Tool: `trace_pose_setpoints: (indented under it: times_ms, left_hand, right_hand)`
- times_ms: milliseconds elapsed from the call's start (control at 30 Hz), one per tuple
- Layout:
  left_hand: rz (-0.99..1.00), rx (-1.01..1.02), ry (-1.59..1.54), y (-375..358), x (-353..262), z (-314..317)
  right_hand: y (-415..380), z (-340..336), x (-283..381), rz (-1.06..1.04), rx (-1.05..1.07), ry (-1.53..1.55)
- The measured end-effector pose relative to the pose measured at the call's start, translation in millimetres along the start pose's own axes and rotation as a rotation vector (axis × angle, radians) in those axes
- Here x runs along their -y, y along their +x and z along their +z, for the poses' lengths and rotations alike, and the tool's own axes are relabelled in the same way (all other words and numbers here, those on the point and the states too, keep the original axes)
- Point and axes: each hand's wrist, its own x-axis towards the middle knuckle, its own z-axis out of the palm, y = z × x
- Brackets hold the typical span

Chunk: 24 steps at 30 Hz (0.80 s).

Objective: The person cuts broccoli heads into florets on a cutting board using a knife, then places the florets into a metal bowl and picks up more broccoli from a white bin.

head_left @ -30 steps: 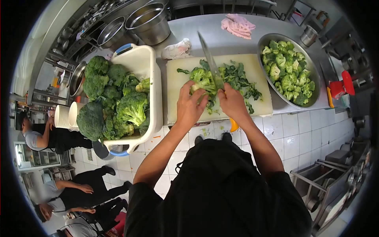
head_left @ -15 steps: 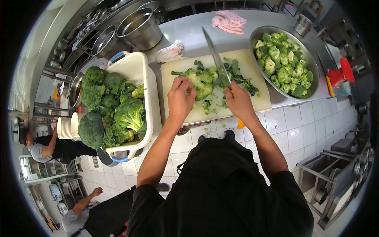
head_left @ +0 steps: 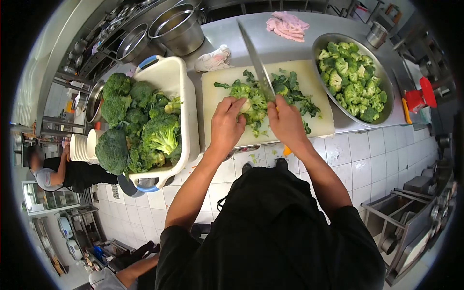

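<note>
My left hand (head_left: 226, 124) is closed on a cut broccoli head (head_left: 253, 104), its fingers at the pale stem, over the white cutting board (head_left: 212, 104). In my right hand (head_left: 289, 126) is a large kitchen knife (head_left: 257, 62) with an orange handle. Its long blade points away from me, close beside the broccoli's right side. Dark green leaves (head_left: 292, 89) and trimmings lie right of the blade.
To the left, a white tub (head_left: 190, 111) holds whole broccoli heads (head_left: 159, 133). A steel bowl (head_left: 389, 99) of cut florets stands right of the board. Pink cloth (head_left: 287, 25), white cloth (head_left: 212, 59) and steel pots (head_left: 178, 34) lie farther back. Two other people are at the left.
The knife has swung slightly left, and my right hand has come closer to my left. The broccoli has turned in my left hand. A person at lower left has moved.
</note>
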Motion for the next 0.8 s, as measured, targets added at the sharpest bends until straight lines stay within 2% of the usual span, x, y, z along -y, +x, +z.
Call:
trace_pose_setpoints:
  times_ms: [133, 233, 333, 500, 567, 700, 800]
  left_hand:
    - [-0.014, 0.010, 0.001, -1, -3, 0]
    - [0.005, -0.016, 0.021, 1, -2, -1]
    - [-0.054, -0.009, 0.009, -5, -9, -4]
    - [-0.234, 0.016, -0.067, 3, -21, 2]
    - [-0.174, -0.031, -0.021, 7, -19, 10]
    - [-0.209, -0.045, 0.187, 17, -15, 3]
    - [-0.289, 0.014, 0.077, 24, 7, -7]
  right_hand:
    - [-1, 21, -15, 0.004, -0.028, 0.010]
    - [-4, 37, -31, -0.015, 0.044, -0.111]
    - [-5, 31, -31, -0.050, 0.006, -0.106]
    - [-7, 18, -35, -0.103, 0.079, -0.249]
    - [-7, 15, -37, -0.084, 0.079, -0.217]
    - [3, 9, -54, -0.031, -0.063, -0.253]
    - [11, 6, -81, -0.037, -0.131, -0.286]
